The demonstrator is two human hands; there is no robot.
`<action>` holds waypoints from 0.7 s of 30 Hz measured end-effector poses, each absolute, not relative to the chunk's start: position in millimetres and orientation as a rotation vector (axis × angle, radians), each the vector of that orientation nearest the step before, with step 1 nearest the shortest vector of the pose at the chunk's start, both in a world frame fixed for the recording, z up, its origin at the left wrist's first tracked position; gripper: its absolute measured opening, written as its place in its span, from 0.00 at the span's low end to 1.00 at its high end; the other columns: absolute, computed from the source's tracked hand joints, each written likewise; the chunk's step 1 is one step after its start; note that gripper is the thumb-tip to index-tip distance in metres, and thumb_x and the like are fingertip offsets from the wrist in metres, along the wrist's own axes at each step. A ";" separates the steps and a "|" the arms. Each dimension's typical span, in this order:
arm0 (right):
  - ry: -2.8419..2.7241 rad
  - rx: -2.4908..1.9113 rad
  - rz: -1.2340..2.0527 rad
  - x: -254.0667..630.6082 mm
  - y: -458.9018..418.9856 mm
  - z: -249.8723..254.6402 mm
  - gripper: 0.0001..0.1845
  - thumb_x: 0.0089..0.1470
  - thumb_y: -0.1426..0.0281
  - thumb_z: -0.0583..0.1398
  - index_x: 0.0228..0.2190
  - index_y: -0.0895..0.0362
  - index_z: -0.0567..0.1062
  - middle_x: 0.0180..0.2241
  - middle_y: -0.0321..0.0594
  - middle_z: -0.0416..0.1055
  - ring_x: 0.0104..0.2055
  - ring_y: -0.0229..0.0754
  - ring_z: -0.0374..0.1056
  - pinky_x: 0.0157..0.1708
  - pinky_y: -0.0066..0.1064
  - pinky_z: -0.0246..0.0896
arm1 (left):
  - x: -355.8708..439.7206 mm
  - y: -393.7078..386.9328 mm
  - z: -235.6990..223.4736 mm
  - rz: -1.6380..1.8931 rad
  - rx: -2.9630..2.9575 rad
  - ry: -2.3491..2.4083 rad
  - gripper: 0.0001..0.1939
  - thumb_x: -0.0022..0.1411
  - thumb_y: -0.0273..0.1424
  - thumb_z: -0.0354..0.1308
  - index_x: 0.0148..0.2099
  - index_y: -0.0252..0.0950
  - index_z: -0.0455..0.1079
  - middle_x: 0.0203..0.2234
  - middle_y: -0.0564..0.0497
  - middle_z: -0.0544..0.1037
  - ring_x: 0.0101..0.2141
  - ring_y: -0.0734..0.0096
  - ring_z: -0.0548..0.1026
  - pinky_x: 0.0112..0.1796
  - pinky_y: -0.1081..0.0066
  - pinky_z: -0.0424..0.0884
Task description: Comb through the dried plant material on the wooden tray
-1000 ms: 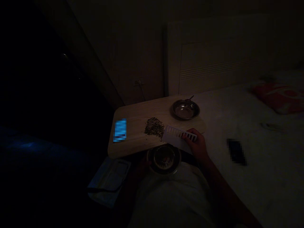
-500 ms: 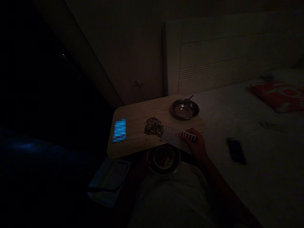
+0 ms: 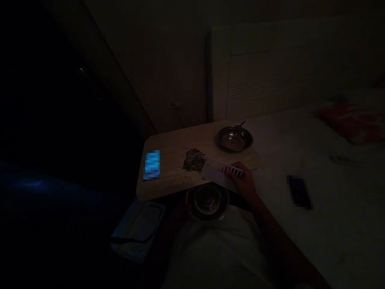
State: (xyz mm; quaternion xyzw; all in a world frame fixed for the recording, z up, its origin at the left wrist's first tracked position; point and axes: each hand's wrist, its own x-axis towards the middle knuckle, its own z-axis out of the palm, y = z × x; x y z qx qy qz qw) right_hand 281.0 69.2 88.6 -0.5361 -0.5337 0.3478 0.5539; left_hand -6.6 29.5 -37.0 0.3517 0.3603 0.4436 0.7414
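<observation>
My right hand [image 3: 243,179] is closed around one end of a flat white plastic piece with a row of slots [image 3: 217,171]. The piece's far end touches the near right side of a pile of small dark and pale seeds or grains [image 3: 194,159] on the wooden table [image 3: 168,140]. Below the table's front edge, a round metal bowl [image 3: 207,200] sits by my lap with some bits inside. My left hand [image 3: 184,206], very dark, grips the bowl's left rim; its fingers barely show.
A shiny metal bowl [image 3: 235,139] with a handle-like piece behind it stands at the table's back right. A blurred, lit blue rectangle [image 3: 152,165] lies at the left. On the bed [image 3: 279,152] are a blurred dark object [image 3: 299,192] and red cloth [image 3: 351,122]. The room is very dim.
My right hand has moved slightly left with the slotted white piece, whose far end now overlaps the pile's right edge. My left hand and the bowl by my lap look unmoved.
</observation>
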 end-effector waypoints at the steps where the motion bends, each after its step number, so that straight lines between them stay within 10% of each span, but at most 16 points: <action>1: -1.266 -1.259 0.831 281.0 69.7 88.4 0.12 0.52 0.59 0.64 0.30 0.53 0.71 0.24 0.32 0.67 0.26 0.38 0.61 0.26 0.27 0.55 | -6.4 29.6 -36.4 0.978 0.784 0.797 0.33 0.55 0.35 0.68 0.63 0.44 0.68 0.65 0.46 0.66 0.67 0.42 0.54 0.65 0.46 0.47; 21: -0.950 -1.321 0.642 312.7 69.2 103.7 0.13 0.48 0.60 0.67 0.29 0.55 0.72 0.25 0.33 0.71 0.26 0.38 0.63 0.27 0.28 0.58 | -1.7 29.3 -22.1 0.975 0.734 0.794 0.31 0.55 0.35 0.68 0.61 0.44 0.70 0.63 0.47 0.68 0.67 0.43 0.55 0.65 0.47 0.48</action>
